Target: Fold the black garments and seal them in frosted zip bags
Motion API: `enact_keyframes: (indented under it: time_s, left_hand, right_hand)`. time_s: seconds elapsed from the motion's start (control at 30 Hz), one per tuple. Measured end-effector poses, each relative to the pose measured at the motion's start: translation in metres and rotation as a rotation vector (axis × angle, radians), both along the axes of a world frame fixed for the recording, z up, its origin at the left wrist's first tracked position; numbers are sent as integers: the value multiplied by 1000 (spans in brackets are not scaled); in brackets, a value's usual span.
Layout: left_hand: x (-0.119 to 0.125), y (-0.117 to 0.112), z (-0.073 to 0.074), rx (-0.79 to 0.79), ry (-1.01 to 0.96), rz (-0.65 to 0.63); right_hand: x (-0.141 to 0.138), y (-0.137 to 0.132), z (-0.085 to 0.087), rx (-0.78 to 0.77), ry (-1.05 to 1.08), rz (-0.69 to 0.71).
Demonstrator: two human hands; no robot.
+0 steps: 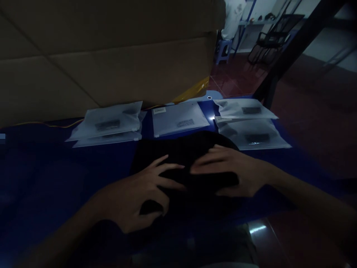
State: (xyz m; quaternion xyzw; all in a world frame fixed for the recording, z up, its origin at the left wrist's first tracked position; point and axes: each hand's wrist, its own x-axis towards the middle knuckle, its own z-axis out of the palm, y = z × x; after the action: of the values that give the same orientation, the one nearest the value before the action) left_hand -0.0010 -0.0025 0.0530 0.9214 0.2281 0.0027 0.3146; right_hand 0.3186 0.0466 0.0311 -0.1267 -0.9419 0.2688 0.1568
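A black piece of cloth lies on the blue table in front of me; its kind and edges are lost in the dark. My left hand rests on its left side, fingers spread and the thumb curved inward. From the right, my right hand reaches over the cloth with bent fingers pointing left and its thumb apart. Both hands touch or hover just above the fabric, and neither shows a grip. Beyond the cloth lies a flat frosted zip bag with a label and dark print.
More frosted bags are stacked at the back left and right of the blue table. A large cardboard box rises behind. A dark post slants at right. Farther off are a chair and a person on a blue stool.
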Motion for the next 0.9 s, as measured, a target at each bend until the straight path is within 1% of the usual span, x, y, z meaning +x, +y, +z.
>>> enact_keyframes:
  time_s: [0.1, 0.17, 0.23, 0.27, 0.3, 0.33, 0.37, 0.4, 0.43, 0.47, 0.53, 0.6, 0.67, 0.8, 0.83, 0.9]
  left_hand:
    - [-2, 2, -1, 6, -20, 71]
    - [-3, 3, -1, 17, -19, 140]
    - [-2, 2, -3, 44, -16, 216]
    - [-1, 2, -5, 66, -6, 245]
    - [-1, 1, -8, 101, 7, 261]
    - [0, 1, -11, 143, 26, 263]
    - [0, 1, -15, 188, 50, 252]
    - [0, 1, -18, 228, 78, 235]
    - [-1, 1, -22, 260, 106, 219]
    - [-2, 2, -25, 277, 132, 207]
    - [-5, 4, -29, 280, 174, 198]
    - [-9, 6, -30, 273, 195, 203]
    - [-10, 7, -30, 270, 197, 211]
    - [-3, 8, -32, 296, 185, 237]
    - [-1, 8, -33, 302, 184, 239]
    - [2, 9, -36, 308, 185, 233]
  right_hand:
    - [1, -3, 4, -120, 0, 130]
    - [5, -2, 10, -245, 22, 168]
    - [9, 1, 16, -348, 50, 165]
    - [10, 2, 17, -360, 69, 121]
    - [11, 4, 17, -320, 92, 26]
    - [11, 7, 14, -230, 109, -104]
    - [11, 9, 10, -100, 120, -277]
    - [10, 11, 4, 70, 99, -462]
    - [9, 13, -3, 210, 54, -575]
    - [9, 14, -9, 277, -21, -593]
    - [8, 16, -20, 328, -146, -545]
    - [9, 16, -25, 338, -219, -477]
    - [10, 15, -24, 333, -231, -452]
    - [5, 8, -18, 338, -140, -524]
    - [2, 5, -18, 339, -123, -514]
    - [-4, -1, -19, 319, -136, -432]
